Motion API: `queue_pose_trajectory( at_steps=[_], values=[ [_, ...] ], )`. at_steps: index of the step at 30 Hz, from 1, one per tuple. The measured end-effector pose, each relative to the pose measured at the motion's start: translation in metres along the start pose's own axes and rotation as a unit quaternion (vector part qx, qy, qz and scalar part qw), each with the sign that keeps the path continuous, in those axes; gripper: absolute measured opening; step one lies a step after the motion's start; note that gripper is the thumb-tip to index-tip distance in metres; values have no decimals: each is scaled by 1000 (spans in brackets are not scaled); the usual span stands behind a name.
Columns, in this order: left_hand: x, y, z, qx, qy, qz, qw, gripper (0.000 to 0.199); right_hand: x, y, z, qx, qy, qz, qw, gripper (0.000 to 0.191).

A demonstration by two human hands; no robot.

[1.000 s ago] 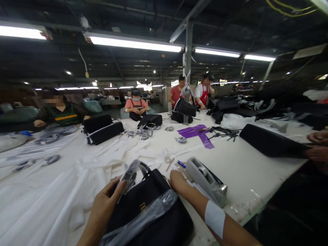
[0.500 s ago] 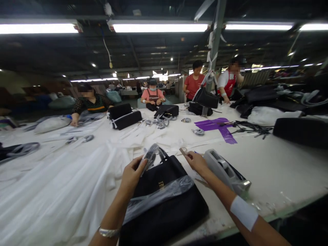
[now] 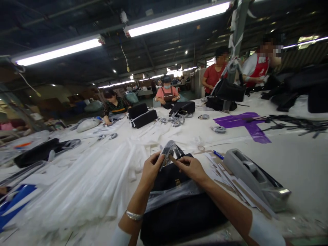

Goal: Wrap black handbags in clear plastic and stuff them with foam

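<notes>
A black handbag (image 3: 179,218) lies in front of me on the white table, with a band of clear plastic across it and a small gold emblem on its front. My left hand (image 3: 151,168) is closed on the plastic-wrapped bag handle (image 3: 168,147). Between the fingers and thumb of my right hand (image 3: 191,167) is a thin brown cardboard strip (image 3: 173,159), its tip at the handle beside my left fingers. More white and brown strips (image 3: 230,179) lie to the right of the bag, next to a grey tape dispenser (image 3: 252,176).
White foam sheets (image 3: 84,184) are heaped at the left. A blue pen (image 3: 218,154) lies near the dispenser. Purple tape (image 3: 246,123), black straps (image 3: 297,123) and a black bag (image 3: 143,116) lie farther back. Several co-workers stand or sit around the table.
My right hand has moved left with the cardboard strip, from beside the dispenser to the bag handle. My left hand still grips the handle. The view has tilted and shifted.
</notes>
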State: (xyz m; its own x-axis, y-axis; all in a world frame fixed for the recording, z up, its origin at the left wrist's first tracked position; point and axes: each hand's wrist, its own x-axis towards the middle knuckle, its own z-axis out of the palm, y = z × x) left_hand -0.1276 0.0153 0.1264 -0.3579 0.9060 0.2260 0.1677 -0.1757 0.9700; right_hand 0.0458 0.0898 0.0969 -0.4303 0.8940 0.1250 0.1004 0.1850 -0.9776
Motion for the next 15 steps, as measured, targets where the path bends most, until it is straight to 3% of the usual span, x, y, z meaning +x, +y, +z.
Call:
queue_pose_trajectory(
  at_steps=[3, 6, 11, 15],
  values=[
    [-3, 1, 1, 12, -16, 13, 1000, 38, 10, -1, 10, 6, 5, 6, 1000, 31],
    [-5, 0, 1, 44, -42, 30, 998, 37, 13, -6, 19, 119, -19, 33, 992, 32],
    [-6, -4, -3, 54, -49, 43, 996, 36, 7, -8, 20, 300, -98, 104, 943, 36],
    [-10, -7, -2, 75, -66, 51, 994, 35, 4, -5, 20, 316, -57, 131, 938, 32]
  ],
)
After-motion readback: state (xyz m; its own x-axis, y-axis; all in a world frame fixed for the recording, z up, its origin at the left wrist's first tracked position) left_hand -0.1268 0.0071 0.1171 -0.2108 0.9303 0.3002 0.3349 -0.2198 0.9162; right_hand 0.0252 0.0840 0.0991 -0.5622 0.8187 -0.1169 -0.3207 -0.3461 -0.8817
